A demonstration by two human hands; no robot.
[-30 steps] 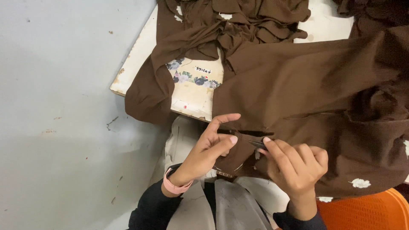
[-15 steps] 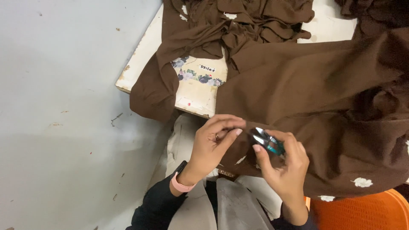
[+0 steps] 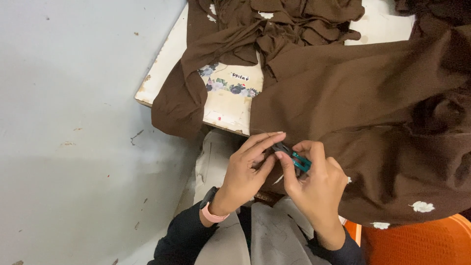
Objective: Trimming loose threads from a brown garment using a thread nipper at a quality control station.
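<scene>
A large brown cloth (image 3: 353, 98) with small white flower patches lies over a white table (image 3: 162, 73) and hangs down onto my lap. My left hand (image 3: 245, 169) pinches the cloth's lower edge between thumb and fingers. My right hand (image 3: 314, 184) holds a small teal thread snipper (image 3: 297, 159) right against that edge, beside the left fingertips. Both hands touch at the cloth's hem. A pink band sits on my left wrist.
The table top shows a flower sticker (image 3: 228, 86) near its front edge. A grey floor (image 3: 73, 147) fills the left side. An orange plastic seat (image 3: 417, 240) shows at the bottom right. My grey trousers are below the hands.
My right hand has turned so the teal snipper shows at the hem. Both hands have drawn closer together on the cloth's edge. The view has shifted slightly.
</scene>
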